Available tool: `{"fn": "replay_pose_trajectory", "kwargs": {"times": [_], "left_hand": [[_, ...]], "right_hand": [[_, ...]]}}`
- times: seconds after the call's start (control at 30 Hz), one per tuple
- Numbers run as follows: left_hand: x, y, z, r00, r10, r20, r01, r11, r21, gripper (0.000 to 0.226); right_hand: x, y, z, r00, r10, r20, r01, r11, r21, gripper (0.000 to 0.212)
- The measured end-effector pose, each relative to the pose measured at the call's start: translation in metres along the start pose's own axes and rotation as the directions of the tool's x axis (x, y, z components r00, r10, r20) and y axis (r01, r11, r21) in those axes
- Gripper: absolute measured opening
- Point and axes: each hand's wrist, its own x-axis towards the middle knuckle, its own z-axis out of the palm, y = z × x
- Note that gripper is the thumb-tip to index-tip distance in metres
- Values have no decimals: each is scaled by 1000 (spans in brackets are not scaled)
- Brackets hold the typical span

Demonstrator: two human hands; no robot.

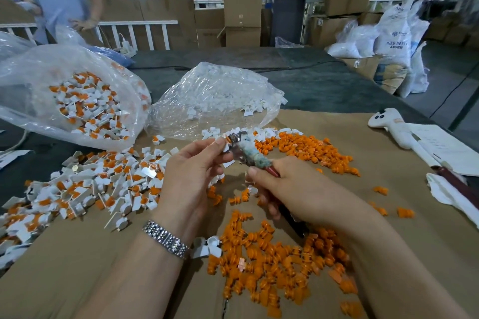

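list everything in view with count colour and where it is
tool: one, dark red handle, cloth-wrapped metal head, centre, in the right hand
small piece: one, partly orange, at the tool's head
orange plugs: many, orange, loose piles front and centre-right
assembled caps: many, white with orange, heap at left
left bag: one, clear, holds white-and-orange caps, far left
middle bag: one, clear, holds white caps, behind the hands
brown sheet: one, brown, under the piles
handheld device: one, white, right
papers: a few, white, right edge
watch: one, silver, left wrist
left hand: one, pinches the small piece
right hand: one, grips the tool's handle
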Motion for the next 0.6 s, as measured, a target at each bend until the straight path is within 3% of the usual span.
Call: {"fn": "replay_pose_trajectory", "kwargs": {"times": [0.1,0.17,0.23,0.3,0.37,0.43,0.5,0.6], "left_hand": [[3,3,-7,996,85,-34,-83,995,60,3],[7,6,-15,968,220,-123,-179,943,280,5],[11,9,-24,907,382,-175,-234,806,543,8],[15,10,-26,871,472,-140,-207,609,765,16],[16,9,-26,860,509,-43,-198,412,889,34],[11,5,-21,853,503,138,-326,309,893,31],[5,-2,-11,848,397,353,-469,249,847,18],[4,-17,-4,787,210,580,-595,5,804,23]], "right_hand": [[-3,5,-15,997,1,72,-13,986,168,35],[-1,11,-23,1000,-26,-14,28,992,127,30],[3,18,-29,981,-40,-190,39,999,-7,29],[10,26,-34,947,-50,-316,-13,981,-196,33],[17,35,-35,929,-6,-371,-124,938,-324,34],[22,43,-35,913,46,-405,-229,879,-417,40],[26,49,-32,897,69,-436,-305,811,-499,45],[30,54,-29,893,78,-444,-363,709,-605,55]]}}
